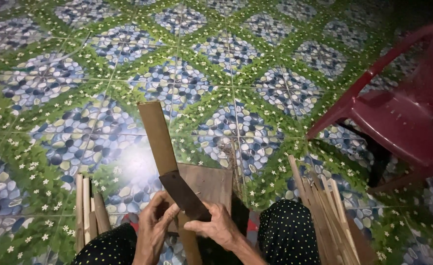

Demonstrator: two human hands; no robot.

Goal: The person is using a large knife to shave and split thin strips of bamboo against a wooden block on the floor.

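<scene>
Bamboo slat [158,137] slants toward eleven o'clock over a wooden block [211,182], left hand [152,230] clasping its lower end, right hand [221,226] gripping a cleaver [184,195] against it; a slipping blade could nick the left fingers.

Floor, chair and split sticks around the work spot

A glossy tiled floor [187,73] printed with blue-grey pebble patches, green leaves and small white flowers fills the view. A dark red plastic chair [403,113] stands at the right edge — only partly in view. Two bundles of thin pale wooden strips lean near the knees: one at the left [86,208], a larger one at the right [324,211]. Dark trousers with small light dots [287,235] cover both knees.
</scene>
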